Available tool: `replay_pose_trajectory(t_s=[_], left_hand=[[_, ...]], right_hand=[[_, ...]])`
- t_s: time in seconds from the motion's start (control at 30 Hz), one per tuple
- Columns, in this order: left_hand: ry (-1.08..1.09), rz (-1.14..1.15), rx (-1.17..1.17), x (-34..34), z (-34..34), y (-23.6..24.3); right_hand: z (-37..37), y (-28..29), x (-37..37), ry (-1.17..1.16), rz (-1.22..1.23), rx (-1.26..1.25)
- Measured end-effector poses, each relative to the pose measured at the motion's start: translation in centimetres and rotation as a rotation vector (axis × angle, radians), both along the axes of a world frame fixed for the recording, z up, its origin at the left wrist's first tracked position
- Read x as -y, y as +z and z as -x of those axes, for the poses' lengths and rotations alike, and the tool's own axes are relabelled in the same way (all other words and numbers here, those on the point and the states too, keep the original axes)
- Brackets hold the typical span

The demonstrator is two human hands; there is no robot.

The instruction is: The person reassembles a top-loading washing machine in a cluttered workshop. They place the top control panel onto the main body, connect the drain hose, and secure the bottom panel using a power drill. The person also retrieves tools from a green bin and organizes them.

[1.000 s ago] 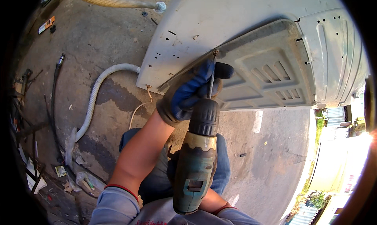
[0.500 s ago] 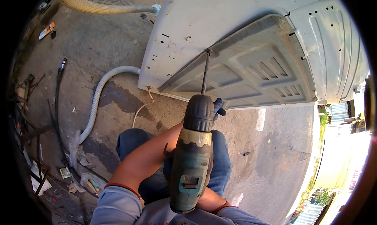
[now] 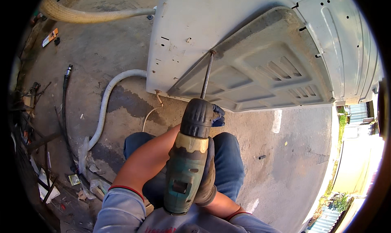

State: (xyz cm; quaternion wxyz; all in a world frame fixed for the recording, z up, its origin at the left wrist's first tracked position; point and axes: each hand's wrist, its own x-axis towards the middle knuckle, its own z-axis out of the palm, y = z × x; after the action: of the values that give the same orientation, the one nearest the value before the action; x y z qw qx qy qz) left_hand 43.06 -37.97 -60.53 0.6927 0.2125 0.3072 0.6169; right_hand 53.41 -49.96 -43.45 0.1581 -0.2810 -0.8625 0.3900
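My gloved right hand [image 3: 205, 184] grips a green and black cordless drill [image 3: 183, 172], pointed away from me. Its long metal bit [image 3: 207, 76] reaches a rusty fastener [image 3: 213, 53] at the upper edge of a grey stamped panel [image 3: 264, 70], which lies against a large white metal body [image 3: 191, 17]. My left forearm runs under the drill, and a few bent fingertips of my gloved left hand [image 3: 218, 115] show beside the black chuck. The rest of that hand is hidden, so I cannot see whether it holds anything.
On the concrete floor [image 3: 281, 164] lie a pale corrugated hose [image 3: 106, 98] and a black hose [image 3: 65, 98]. A yellowish hose [image 3: 89, 14] runs at top left. Metal scrap and litter [image 3: 42, 143] are at the left. Bright sheeting and plants are outside at right.
My left hand has left the bit at the panel and dropped behind the chuck. The drill has shifted left, its bit still at the fastener. The view has shifted slightly.
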Motion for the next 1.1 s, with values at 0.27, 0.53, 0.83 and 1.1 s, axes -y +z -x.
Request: replay_pose_trajectory(t_s=[0.27, 0.53, 0.83, 1.1], left_hand=[[-0.198, 0.061, -0.086, 0.4, 1.3, 5.6], [-0.129, 0.194, -0.146, -2.1, -1.0, 3.7], [-0.392, 0.263, -0.123, -7.0, -6.7, 0.7], [-0.316, 0.401, 0.028, -10.9, -10.7, -1.5]], right_hand=[[-3.1, 1.7, -1.1, 0.116, -0.096, -0.019], [-12.4, 1.8, -2.1, -0.613, 0.777, -0.076], [-18.8, -4.3, -6.1, -0.823, 0.706, -0.913], [-19.8, -13.1, -9.8, -0.892, 0.914, -1.206]])
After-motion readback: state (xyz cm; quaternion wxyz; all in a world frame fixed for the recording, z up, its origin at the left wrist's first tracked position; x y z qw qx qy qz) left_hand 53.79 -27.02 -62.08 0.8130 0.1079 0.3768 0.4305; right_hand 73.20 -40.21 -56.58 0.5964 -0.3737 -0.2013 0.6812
